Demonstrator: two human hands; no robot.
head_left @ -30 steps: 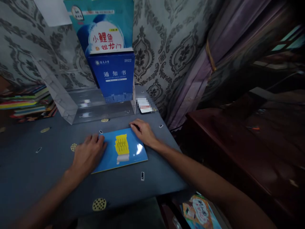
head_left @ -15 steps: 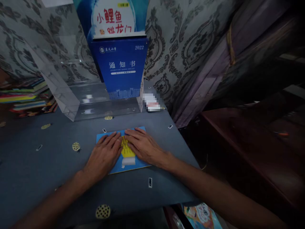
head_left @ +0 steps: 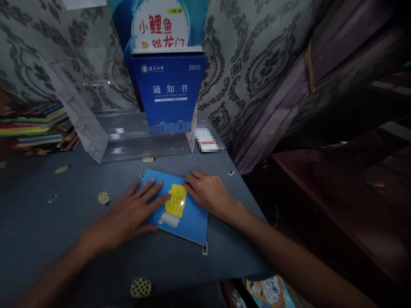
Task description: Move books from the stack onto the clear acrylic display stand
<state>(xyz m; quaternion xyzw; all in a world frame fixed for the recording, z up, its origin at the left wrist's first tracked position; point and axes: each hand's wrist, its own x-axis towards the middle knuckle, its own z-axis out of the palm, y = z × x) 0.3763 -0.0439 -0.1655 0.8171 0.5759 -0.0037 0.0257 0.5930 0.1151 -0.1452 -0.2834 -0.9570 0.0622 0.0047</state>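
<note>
A blue book (head_left: 194,222) with a yellow text patch lies flat on the cloth-covered table, turned at an angle. On its left part rests my left hand (head_left: 136,211), fingers spread, the thumb near the lower edge. My right hand (head_left: 208,192) touches the book's upper right edge, its fingers bent and a little blurred; whether they grip the edge is hidden. Behind the book stands a clear acrylic rack (head_left: 147,147), which holds a dark blue booklet (head_left: 170,109) marked 2022 and a taller teal book (head_left: 199,25) behind it.
A stack of books (head_left: 41,128) sits at the left back of the table (head_left: 73,222). Beside the rack lies a small blurred-out item (head_left: 207,141). Past the table's right edge is dark red furniture (head_left: 321,192). Below the front edge another book (head_left: 271,293) shows.
The blue book has turned clockwise, its lower right corner now nearer me. My left hand has spread and slid left, while my right hand has shifted to the book's upper right edge.
</note>
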